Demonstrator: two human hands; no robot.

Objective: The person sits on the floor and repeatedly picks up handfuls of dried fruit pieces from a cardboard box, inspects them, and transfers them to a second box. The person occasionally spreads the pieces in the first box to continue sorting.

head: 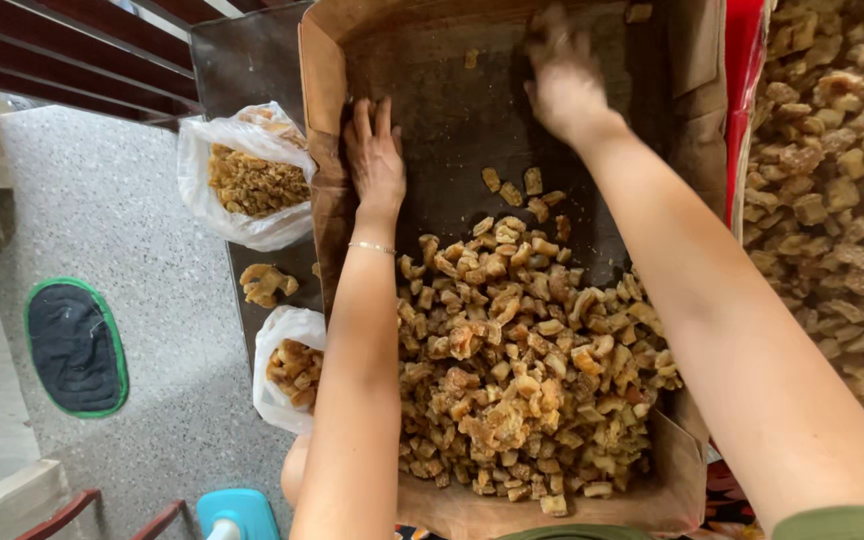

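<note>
both forearms were bare from wrist to well above the elbow, with no gloves and no watch. the left hand (374, 150) showed no rings that could be made out, and its nails looked short and unpainted. a thin, pale beaded bracelet (371, 247) circled the left wrist as a single fine strand lying close against it. the right hand (564, 75) was blurred, so rings or nail details could not be told there; its wrist carried nothing visible. at the lower right edge, a short olive-green sleeve hem (845, 522) of plain cloth covered the right upper arm, smooth and without print or seams that showed.
</note>
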